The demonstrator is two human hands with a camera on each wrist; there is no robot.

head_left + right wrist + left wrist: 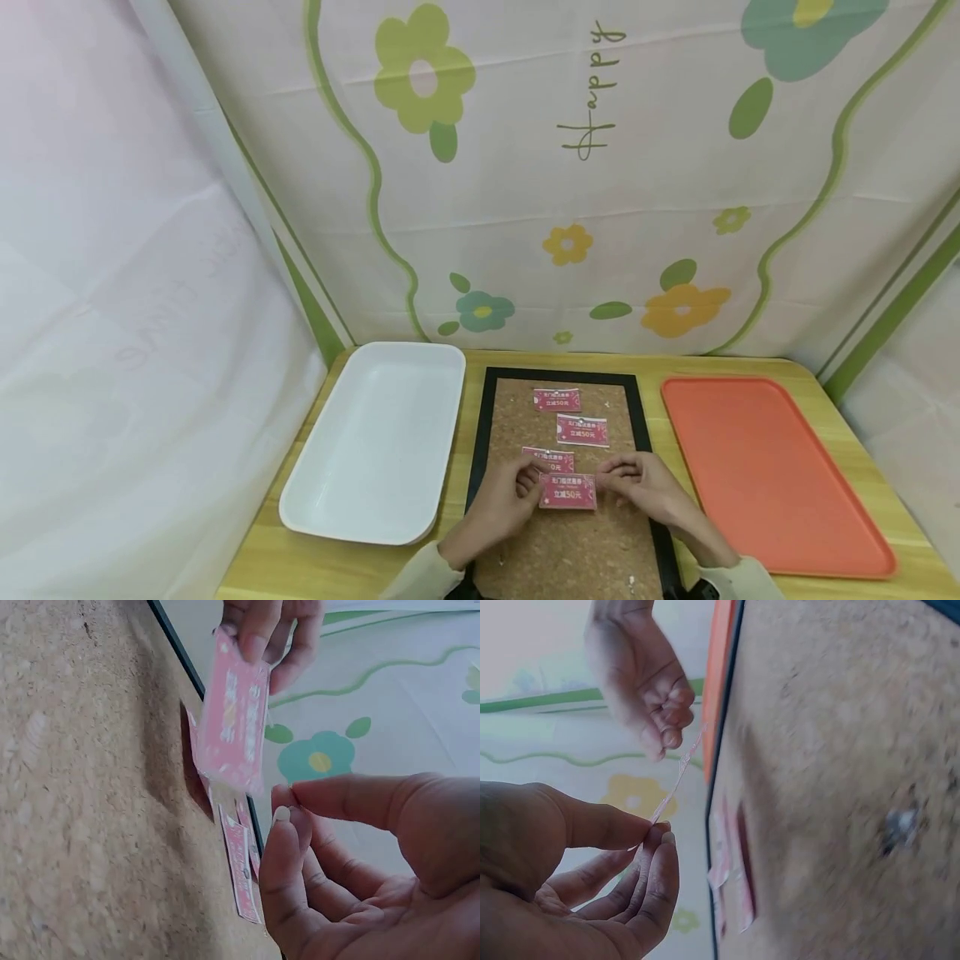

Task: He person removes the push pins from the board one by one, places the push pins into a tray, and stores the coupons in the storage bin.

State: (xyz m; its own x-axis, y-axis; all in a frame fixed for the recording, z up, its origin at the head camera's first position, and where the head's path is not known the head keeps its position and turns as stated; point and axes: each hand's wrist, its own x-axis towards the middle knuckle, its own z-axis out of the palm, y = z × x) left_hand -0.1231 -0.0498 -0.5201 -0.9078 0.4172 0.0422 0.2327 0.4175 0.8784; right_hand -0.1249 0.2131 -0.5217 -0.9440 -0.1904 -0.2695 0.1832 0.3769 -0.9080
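Note:
A pink printed coupon card (567,492) in a clear sleeve is pinched at its left edge between the thumb and fingers of my left hand (501,500). The card is tilted up above the cork board (570,550), its printed face toward me. At the card's right edge is my right hand (651,492). In the right wrist view its thumb and forefinger tips (283,814) meet just short of the card, with nothing visible between them. Beyond, a similar card (549,458) lies partly covered by the held one. Two more cards (557,400) (582,431) lie further up the board.
A white tray (375,433) stands left of the black-framed board and an orange tray (772,475) right of it. Small shiny pieces (632,581) dot the cork. A flower-printed cloth (510,208) hangs behind the wooden table (262,550).

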